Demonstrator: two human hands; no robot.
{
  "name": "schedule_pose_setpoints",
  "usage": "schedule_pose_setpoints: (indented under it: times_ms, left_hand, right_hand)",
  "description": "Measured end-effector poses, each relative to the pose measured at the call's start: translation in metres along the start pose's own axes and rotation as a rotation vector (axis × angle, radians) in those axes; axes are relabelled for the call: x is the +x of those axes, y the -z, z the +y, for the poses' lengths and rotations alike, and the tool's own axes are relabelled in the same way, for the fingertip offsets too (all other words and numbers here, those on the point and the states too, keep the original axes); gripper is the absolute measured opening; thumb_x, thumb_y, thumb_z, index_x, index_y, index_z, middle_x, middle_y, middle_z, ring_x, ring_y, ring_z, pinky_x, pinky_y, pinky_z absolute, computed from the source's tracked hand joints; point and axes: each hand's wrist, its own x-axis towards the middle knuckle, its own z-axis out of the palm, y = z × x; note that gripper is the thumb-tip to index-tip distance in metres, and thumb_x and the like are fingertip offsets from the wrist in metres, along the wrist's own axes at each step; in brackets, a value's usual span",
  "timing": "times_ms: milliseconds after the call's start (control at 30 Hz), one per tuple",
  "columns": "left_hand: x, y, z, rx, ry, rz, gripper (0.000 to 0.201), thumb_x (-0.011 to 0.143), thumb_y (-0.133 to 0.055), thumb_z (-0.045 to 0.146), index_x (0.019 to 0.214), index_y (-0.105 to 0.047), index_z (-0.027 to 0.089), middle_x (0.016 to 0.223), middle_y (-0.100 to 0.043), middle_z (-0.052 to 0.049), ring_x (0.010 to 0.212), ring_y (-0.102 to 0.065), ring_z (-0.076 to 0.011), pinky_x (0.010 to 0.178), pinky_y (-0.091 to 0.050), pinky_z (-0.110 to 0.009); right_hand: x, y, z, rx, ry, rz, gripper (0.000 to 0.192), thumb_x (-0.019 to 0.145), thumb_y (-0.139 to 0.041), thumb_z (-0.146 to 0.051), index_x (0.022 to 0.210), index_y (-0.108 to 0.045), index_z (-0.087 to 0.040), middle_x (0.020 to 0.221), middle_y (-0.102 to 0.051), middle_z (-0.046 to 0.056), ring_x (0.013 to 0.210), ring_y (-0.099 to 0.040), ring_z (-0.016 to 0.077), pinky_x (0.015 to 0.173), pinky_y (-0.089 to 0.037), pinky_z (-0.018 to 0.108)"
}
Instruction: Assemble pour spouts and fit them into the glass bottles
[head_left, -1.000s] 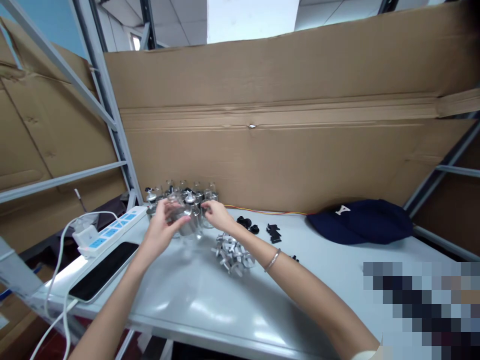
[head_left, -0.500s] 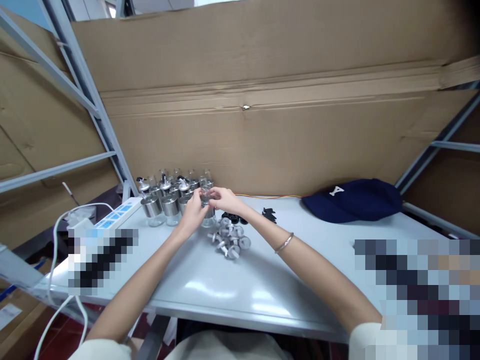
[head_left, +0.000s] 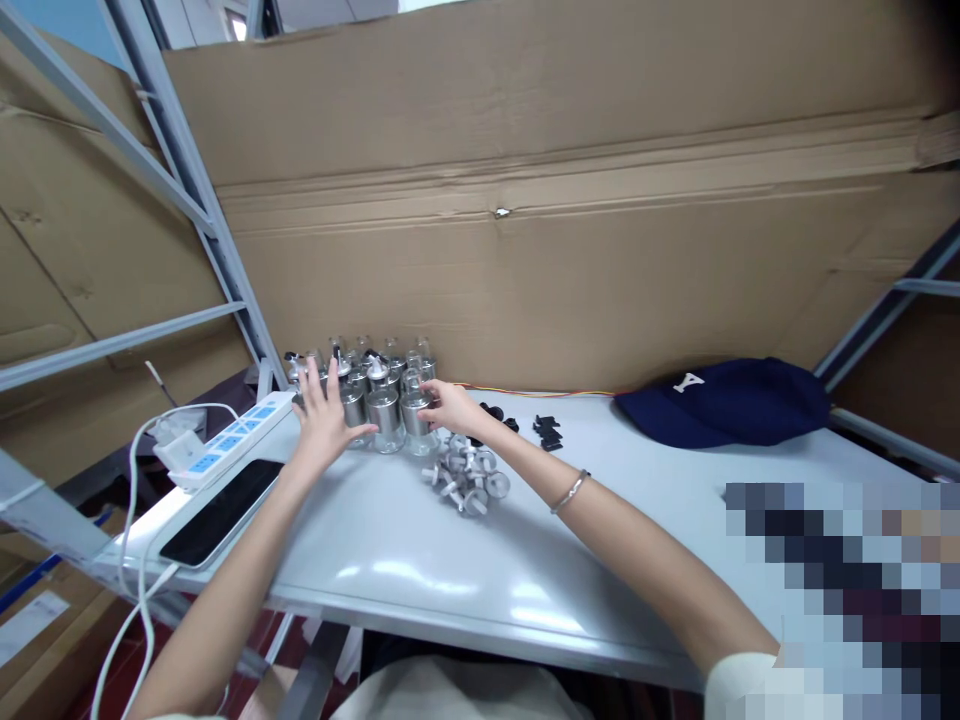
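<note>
While the right hand (head_left: 448, 406) rests its fingers against a small glass bottle (head_left: 416, 420) with a metal band, the left hand (head_left: 324, 420) is spread open with nothing held, just in front of the other bottles (head_left: 360, 385). This group stands at the back of the white table (head_left: 420, 560), near loose metal caps (head_left: 466, 478) and a power strip (head_left: 225, 445)

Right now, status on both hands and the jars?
Left hand open, fingers spread at the jars. Right hand touching the front jar. Metal caps piled beside it.
</note>
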Motion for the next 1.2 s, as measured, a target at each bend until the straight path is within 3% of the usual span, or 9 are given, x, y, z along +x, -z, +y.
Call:
schedule_pose_setpoints:
  times_ms: [100, 267, 400, 533, 633, 700, 767, 1000, 1200]
  left_hand:
    - [0.001, -0.013, -0.013, 0.125, -0.004, -0.084, 0.116, 0.067, -0.073, 0.044, 0.147, 0.006, 0.015, 0.152, 0.010, -0.025, 0.140, 0.010, -0.0437, 0.095, -0.024, -0.074]
    - [-0.007, -0.008, -0.008, 0.217, -0.068, -0.006, 0.106, 0.070, -0.073, 0.038, 0.148, -0.004, 0.014, 0.152, 0.002, -0.027, 0.141, 0.003, -0.0431, 0.098, -0.018, -0.074]
    - [-0.006, 0.007, 0.021, 0.068, -0.320, 0.172, 0.076, 0.079, -0.063, 0.028, 0.144, -0.023, 0.017, 0.152, -0.009, -0.024, 0.142, -0.003, -0.0389, 0.106, -0.021, -0.065]
    - [-0.002, -0.002, 0.070, -0.265, -0.666, 0.275, 0.038, 0.088, -0.043, 0.012, 0.124, -0.046, 0.020, 0.136, -0.043, -0.015, 0.133, -0.036, -0.0236, 0.107, -0.036, -0.044]
    - [-0.007, -0.022, 0.107, -0.482, -0.723, 0.051, 0.034, 0.089, -0.038, 0.013, 0.123, -0.044, 0.016, 0.120, -0.055, -0.013, 0.113, -0.054, -0.0172, 0.095, -0.047, -0.033]
    - [-0.013, -0.036, 0.124, -0.475, -0.739, -0.141, 0.030, 0.089, -0.036, 0.013, 0.117, -0.048, 0.016, 0.111, -0.060, -0.010, 0.104, -0.057, -0.0179, 0.090, -0.049, -0.034]
    - [-0.017, -0.047, 0.129, -0.421, -0.736, -0.233, 0.034, 0.086, -0.036, 0.007, 0.114, -0.052, 0.016, 0.109, -0.062, -0.010, 0.104, -0.058, -0.0205, 0.091, -0.048, -0.038]
    - [-0.025, -0.065, 0.109, -0.467, -0.562, -0.303, 0.039, 0.081, -0.034, 0.001, 0.112, -0.054, 0.013, 0.110, -0.062, -0.011, 0.106, -0.058, -0.0197, 0.092, -0.049, -0.036]
    - [-0.028, -0.061, 0.114, -0.424, -0.630, -0.323, 0.035, 0.083, -0.034, 0.004, 0.107, -0.057, 0.014, 0.106, -0.064, -0.009, 0.102, -0.058, -0.0198, 0.091, -0.048, -0.035]
  right_hand:
    - [0.000, -0.003, 0.001, -0.008, 0.023, -0.004, 0.050, 0.073, -0.066, -0.007, 0.121, -0.054, -0.014, 0.089, -0.068, 0.006, 0.072, -0.065, 0.0163, 0.060, -0.055, 0.026]
    - [-0.005, 0.006, 0.000, -0.032, 0.046, 0.002, 0.061, 0.066, -0.068, 0.000, 0.123, -0.051, -0.015, 0.100, -0.068, 0.009, 0.090, -0.065, 0.0197, 0.076, -0.054, 0.032]
    - [-0.017, 0.034, 0.003, -0.058, 0.118, 0.072, 0.051, 0.071, -0.055, 0.006, 0.118, -0.054, -0.013, 0.114, -0.064, 0.012, 0.097, -0.065, 0.0168, 0.084, -0.051, 0.031]
    - [-0.041, 0.065, 0.017, -0.139, 0.148, 0.136, 0.030, 0.075, -0.053, 0.003, 0.097, -0.064, -0.014, 0.098, -0.071, 0.008, 0.086, -0.067, 0.0148, 0.084, -0.051, 0.029]
    - [-0.066, 0.074, 0.032, -0.130, 0.105, 0.067, 0.022, 0.080, -0.054, -0.007, 0.097, -0.065, -0.013, 0.088, -0.072, 0.007, 0.077, -0.067, 0.0152, 0.073, -0.052, 0.027]
    - [-0.084, 0.074, 0.042, -0.147, 0.080, 0.010, 0.020, 0.083, -0.052, -0.013, 0.099, -0.065, -0.012, 0.083, -0.072, 0.006, 0.070, -0.066, 0.0149, 0.069, -0.051, 0.027]
    - [-0.097, 0.072, 0.051, -0.195, 0.064, 0.009, 0.020, 0.083, -0.052, -0.015, 0.099, -0.066, -0.013, 0.081, -0.071, 0.006, 0.070, -0.064, 0.0152, 0.067, -0.050, 0.026]
    - [-0.115, 0.065, 0.057, -0.389, 0.090, -0.009, 0.019, 0.083, -0.054, -0.015, 0.097, -0.068, -0.012, 0.080, -0.070, 0.007, 0.070, -0.061, 0.0156, 0.067, -0.044, 0.026]
    - [-0.125, 0.067, 0.048, -0.379, 0.135, -0.057, 0.022, 0.086, -0.057, -0.031, 0.086, -0.071, -0.014, 0.073, -0.068, 0.005, 0.065, -0.058, 0.0139, 0.063, -0.041, 0.023]
